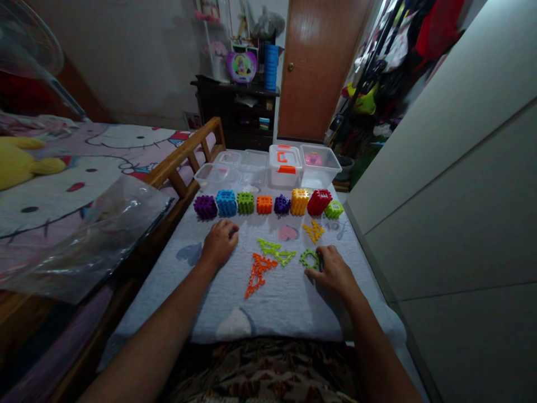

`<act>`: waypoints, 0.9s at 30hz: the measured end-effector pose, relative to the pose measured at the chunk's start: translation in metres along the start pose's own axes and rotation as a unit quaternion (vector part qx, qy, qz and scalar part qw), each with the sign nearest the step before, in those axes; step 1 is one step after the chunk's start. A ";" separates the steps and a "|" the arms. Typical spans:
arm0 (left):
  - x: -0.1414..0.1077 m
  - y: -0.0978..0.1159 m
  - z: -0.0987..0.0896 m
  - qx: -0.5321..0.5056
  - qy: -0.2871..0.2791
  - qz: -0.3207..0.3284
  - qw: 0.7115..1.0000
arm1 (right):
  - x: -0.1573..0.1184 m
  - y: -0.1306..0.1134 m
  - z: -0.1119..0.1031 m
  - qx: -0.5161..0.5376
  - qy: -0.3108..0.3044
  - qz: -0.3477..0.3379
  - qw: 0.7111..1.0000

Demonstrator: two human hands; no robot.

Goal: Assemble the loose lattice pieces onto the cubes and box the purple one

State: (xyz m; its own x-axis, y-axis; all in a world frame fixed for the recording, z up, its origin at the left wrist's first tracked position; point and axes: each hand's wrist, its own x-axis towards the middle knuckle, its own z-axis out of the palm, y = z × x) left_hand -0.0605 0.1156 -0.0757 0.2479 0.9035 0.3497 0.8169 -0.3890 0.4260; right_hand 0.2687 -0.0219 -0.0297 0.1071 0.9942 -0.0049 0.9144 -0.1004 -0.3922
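Green plastic, a toothed ring (pixel 302 258) lies on the worktop (pixel 293 305), its right edge grasped by the right hand (pixel 334 270). The left hand (pixel 218 243) rests half-curled; I cannot tell if it holds anything.

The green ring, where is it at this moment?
In the head view, the green ring lies right of centre on the cloth, close against the right hand, just below the flat yellow shape.
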 end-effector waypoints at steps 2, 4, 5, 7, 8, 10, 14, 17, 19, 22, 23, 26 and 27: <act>0.000 0.000 0.000 -0.002 0.000 0.001 1.000 | -0.002 -0.005 0.000 -0.022 -0.013 0.005 1.000; 0.000 0.001 -0.001 -0.002 0.000 0.003 1.000 | -0.002 -0.007 0.000 -0.026 -0.020 0.006 0.999; 0.000 0.002 -0.001 -0.002 -0.001 0.003 1.000 | -0.002 -0.008 0.000 -0.024 -0.022 0.005 0.999; 0.000 0.003 -0.003 -0.002 -0.004 0.001 1.000 | -0.001 -0.006 -0.001 -0.015 -0.023 0.003 1.000; 0.000 0.004 -0.004 -0.002 -0.007 -0.001 1.000 | -0.001 -0.005 -0.001 -0.007 -0.021 0.001 1.000; -0.001 0.006 -0.005 -0.004 -0.011 -0.006 1.000 | 0.002 -0.002 -0.001 0.020 -0.015 -0.011 1.000; -0.001 0.007 -0.005 -0.011 -0.010 -0.009 1.000 | 0.012 -0.003 0.000 0.082 0.001 -0.077 0.994; -0.001 0.007 -0.004 -0.013 -0.005 -0.012 1.000 | 0.023 -0.017 -0.001 0.096 0.008 -0.125 0.988; -0.001 0.006 -0.004 -0.015 -0.002 -0.014 1.000 | 0.033 -0.032 -0.002 0.094 0.006 -0.156 0.983; -0.001 0.006 -0.004 -0.019 -0.004 -0.016 1.000 | 0.055 -0.059 -0.004 0.084 -0.001 -0.203 0.976; -0.001 0.006 -0.004 -0.021 -0.005 -0.018 1.000 | 0.064 -0.069 -0.004 0.080 0.002 -0.217 0.973; -0.001 0.008 -0.005 -0.030 -0.004 -0.027 0.999 | 0.099 -0.098 -0.001 0.072 0.025 -0.249 0.965; -0.001 0.008 -0.005 -0.032 -0.003 -0.029 0.999 | 0.112 -0.107 0.001 0.066 0.029 -0.260 0.963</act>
State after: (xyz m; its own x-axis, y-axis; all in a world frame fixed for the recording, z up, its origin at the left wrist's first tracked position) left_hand -0.0565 0.1106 -0.0683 0.2037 0.9262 0.3174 0.7953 -0.3456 0.4980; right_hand 0.1824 0.1006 0.0107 -0.3267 0.9047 0.2736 0.7929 0.4199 -0.4416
